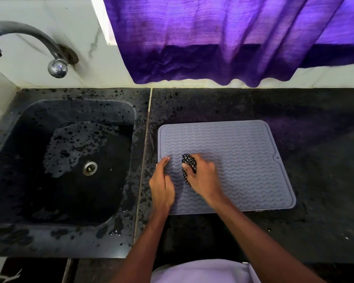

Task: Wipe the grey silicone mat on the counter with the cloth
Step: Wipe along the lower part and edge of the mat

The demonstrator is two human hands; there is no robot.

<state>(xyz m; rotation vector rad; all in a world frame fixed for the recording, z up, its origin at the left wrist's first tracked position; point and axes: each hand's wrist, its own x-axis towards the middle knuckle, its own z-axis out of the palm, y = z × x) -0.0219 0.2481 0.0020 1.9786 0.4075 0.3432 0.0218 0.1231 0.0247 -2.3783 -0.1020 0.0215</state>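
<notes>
Both forearms reach out from under me over the dark speckled desk [294,231], which carries the grey silicone mat [243,160] just right of the wet sink [14,127]. To wipe well, I judge I should press the cloth flat and run long overlapping passes along the wavy ridges, working from this near-left corner out to the far right, since most of the mat lies beyond my reach so far. My left hand [161,184] rests loosely open on the mat's left edge, fingers extended and touching the rim, holding nothing; keeping it planted should stop the mat sliding. My right hand [202,176] is curled tight around the bunched dark dotted cloth [189,163], thumb clamped over it, pressing it onto the mat's left-centre ridges.
</notes>
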